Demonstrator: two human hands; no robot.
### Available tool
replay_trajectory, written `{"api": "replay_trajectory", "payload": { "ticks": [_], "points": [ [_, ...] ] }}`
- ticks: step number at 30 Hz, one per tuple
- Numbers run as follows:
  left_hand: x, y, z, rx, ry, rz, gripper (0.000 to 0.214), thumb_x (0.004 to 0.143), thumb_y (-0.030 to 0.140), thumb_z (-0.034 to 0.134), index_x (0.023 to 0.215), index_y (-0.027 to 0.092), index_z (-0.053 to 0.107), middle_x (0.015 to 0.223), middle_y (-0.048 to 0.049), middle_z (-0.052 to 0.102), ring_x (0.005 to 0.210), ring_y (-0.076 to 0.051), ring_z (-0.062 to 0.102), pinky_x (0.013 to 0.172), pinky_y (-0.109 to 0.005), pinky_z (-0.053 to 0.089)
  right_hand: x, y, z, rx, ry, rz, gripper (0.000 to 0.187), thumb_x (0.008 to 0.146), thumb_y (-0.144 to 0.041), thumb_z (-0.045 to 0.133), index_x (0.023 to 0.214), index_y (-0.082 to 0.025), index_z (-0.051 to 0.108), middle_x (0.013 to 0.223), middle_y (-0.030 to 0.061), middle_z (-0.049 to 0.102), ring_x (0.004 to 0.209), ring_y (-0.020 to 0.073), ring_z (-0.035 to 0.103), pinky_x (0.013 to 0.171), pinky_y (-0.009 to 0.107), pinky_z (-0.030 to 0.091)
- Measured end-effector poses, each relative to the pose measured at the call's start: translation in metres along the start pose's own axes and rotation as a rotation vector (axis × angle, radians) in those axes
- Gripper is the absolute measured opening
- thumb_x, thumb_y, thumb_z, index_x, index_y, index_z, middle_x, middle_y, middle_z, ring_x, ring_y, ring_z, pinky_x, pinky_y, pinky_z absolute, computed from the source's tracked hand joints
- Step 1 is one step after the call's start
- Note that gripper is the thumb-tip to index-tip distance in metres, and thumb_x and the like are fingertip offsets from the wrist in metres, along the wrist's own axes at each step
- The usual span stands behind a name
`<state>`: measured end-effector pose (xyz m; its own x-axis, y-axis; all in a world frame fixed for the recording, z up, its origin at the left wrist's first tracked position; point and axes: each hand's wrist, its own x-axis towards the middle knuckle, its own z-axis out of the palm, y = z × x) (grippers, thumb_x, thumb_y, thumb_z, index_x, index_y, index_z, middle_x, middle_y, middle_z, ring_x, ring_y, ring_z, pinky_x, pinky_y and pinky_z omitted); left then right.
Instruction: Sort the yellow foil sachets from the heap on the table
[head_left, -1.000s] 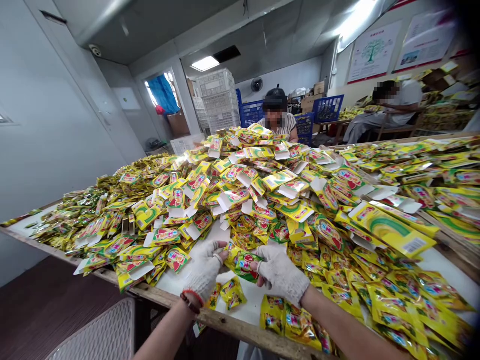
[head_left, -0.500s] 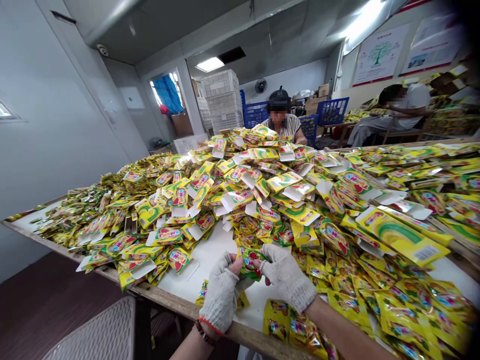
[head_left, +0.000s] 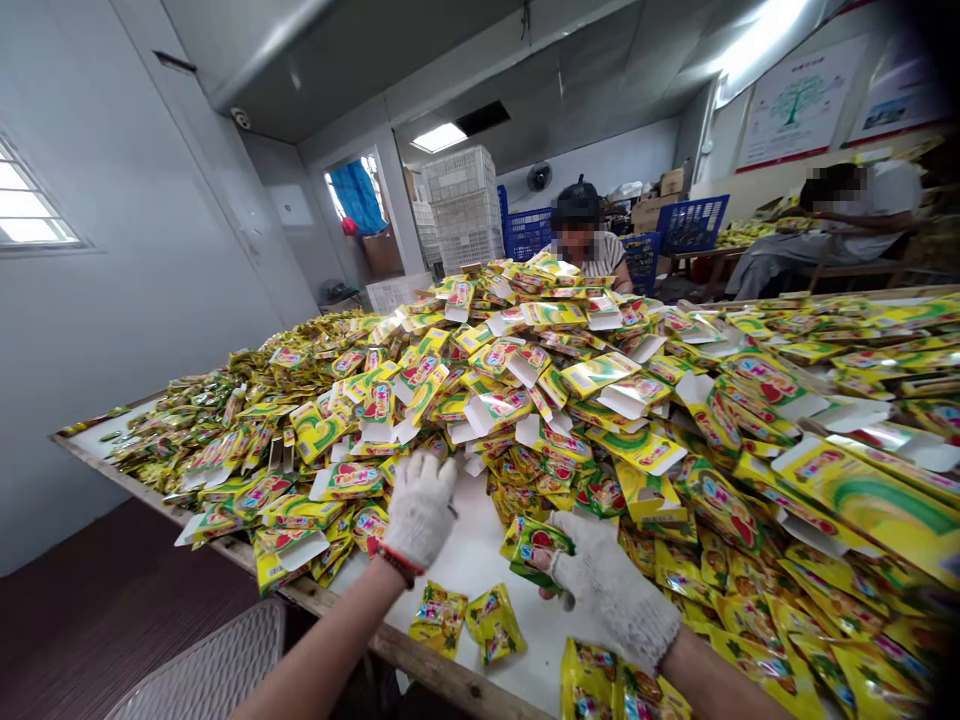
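My right hand [head_left: 611, 585], in a white knit glove with bare fingertips, grips a green and yellow candy packet [head_left: 531, 550] with red watermelon prints. Its thumb presses on the front. My left hand [head_left: 421, 510], gloved alike, reaches over the near edge of the heap of small yellow cartons [head_left: 420, 375]. Its thumb stands apart from the fingers, whose tips are hidden; I see nothing held in it. Two yellow sachets, one on the left [head_left: 439, 617] and one on the right [head_left: 495, 624], lie on the white tabletop [head_left: 480, 520] between my forearms.
Yellow sachets [head_left: 757, 600] spread on the right, and more packets [head_left: 172, 430] pile at the far left. The table has a wooden rim [head_left: 442, 670]. A person [head_left: 589, 235] sits behind the heap; another [head_left: 855, 220] sits at the back right. A grey chair [head_left: 217, 670] stands lower left.
My left hand has let go of the green packet and moved up and left to the cartons. My right hand keeps the packet, slightly farther right. The view has shifted.
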<state>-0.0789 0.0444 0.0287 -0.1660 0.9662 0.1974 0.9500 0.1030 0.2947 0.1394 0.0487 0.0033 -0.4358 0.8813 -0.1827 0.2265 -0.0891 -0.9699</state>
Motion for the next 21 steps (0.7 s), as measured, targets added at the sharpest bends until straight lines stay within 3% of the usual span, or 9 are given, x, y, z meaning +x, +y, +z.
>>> {"api": "replay_trajectory", "payload": {
  "ticks": [2, 3, 7, 9, 14, 18, 21],
  "points": [
    [0.013, -0.011, -0.008, 0.134, 0.012, -0.028, 0.045, 0.075, 0.010, 0.058, 0.120, 0.015, 0.057, 0.133, -0.0235, 0.055, 0.136, -0.042, 0.037, 0.112, -0.063, 0.017, 0.000, 0.001, 0.001, -0.007, 0.011, -0.013, 0.020, 0.075, -0.030, 0.065, 0.084, -0.023, 0.049, 0.076, 0.0012, 0.068, 0.054, 0.0170, 0.067, 0.041, 0.022, 0.040],
    [0.015, -0.013, -0.009, 0.191, -0.003, -0.030, 0.049, 0.073, 0.009, 0.058, 0.122, 0.012, 0.056, 0.128, -0.0257, 0.058, 0.133, -0.044, 0.040, 0.110, -0.065, 0.016, 0.001, 0.003, 0.001, -0.013, 0.019, -0.009, 0.019, 0.077, -0.030, 0.064, 0.086, -0.023, 0.049, 0.079, 0.0023, 0.069, 0.054, 0.0166, 0.068, 0.041, 0.022, 0.040],
    [0.003, -0.007, -0.006, 0.326, -0.129, 0.032, 0.045, 0.082, 0.016, 0.049, 0.126, 0.014, 0.054, 0.094, -0.0185, 0.070, 0.098, -0.036, 0.066, 0.094, -0.055, 0.041, 0.002, 0.007, -0.004, -0.021, 0.061, -0.016, 0.012, 0.085, -0.030, 0.054, 0.092, -0.021, 0.049, 0.093, 0.0060, 0.068, 0.057, 0.0153, 0.069, 0.042, 0.021, 0.044],
    [-0.003, -0.004, -0.007, 0.360, -0.178, 0.104, 0.045, 0.082, 0.014, 0.045, 0.126, 0.019, 0.054, 0.101, -0.0160, 0.069, 0.097, -0.032, 0.066, 0.088, -0.048, 0.045, 0.001, 0.005, -0.008, -0.025, 0.069, -0.035, 0.012, 0.087, -0.030, 0.051, 0.092, -0.020, 0.050, 0.093, 0.0056, 0.067, 0.057, 0.0144, 0.069, 0.041, 0.020, 0.044],
    [0.010, -0.002, -0.011, 0.391, -0.301, 0.345, 0.065, 0.061, 0.011, 0.061, 0.124, 0.027, 0.055, 0.125, -0.0092, 0.061, 0.114, -0.030, 0.057, 0.090, -0.037, 0.047, 0.001, -0.001, -0.011, -0.016, 0.093, -0.020, 0.014, 0.086, -0.030, 0.055, 0.092, -0.018, 0.053, 0.082, 0.0032, 0.066, 0.050, 0.0112, 0.064, 0.038, 0.019, 0.042],
    [0.029, -0.002, -0.010, 0.428, -0.284, 0.365, 0.054, 0.064, 0.012, 0.060, 0.118, 0.022, 0.060, 0.116, -0.0142, 0.064, 0.111, -0.033, 0.057, 0.101, -0.047, 0.040, 0.001, -0.003, -0.012, 0.042, 0.107, -0.009, 0.018, 0.083, -0.031, 0.060, 0.095, -0.018, 0.056, 0.078, 0.0012, 0.066, 0.047, 0.0100, 0.061, 0.037, 0.018, 0.039],
    [0.025, -0.001, -0.014, 0.425, -0.258, 0.349, 0.045, 0.060, 0.017, 0.065, 0.105, 0.021, 0.065, 0.110, -0.0146, 0.065, 0.109, -0.036, 0.057, 0.100, -0.050, 0.039, -0.001, -0.007, -0.017, 0.060, 0.106, -0.049, 0.017, 0.083, -0.032, 0.060, 0.093, -0.018, 0.057, 0.076, 0.0006, 0.066, 0.048, 0.0093, 0.059, 0.037, 0.018, 0.039]
  ]
}}
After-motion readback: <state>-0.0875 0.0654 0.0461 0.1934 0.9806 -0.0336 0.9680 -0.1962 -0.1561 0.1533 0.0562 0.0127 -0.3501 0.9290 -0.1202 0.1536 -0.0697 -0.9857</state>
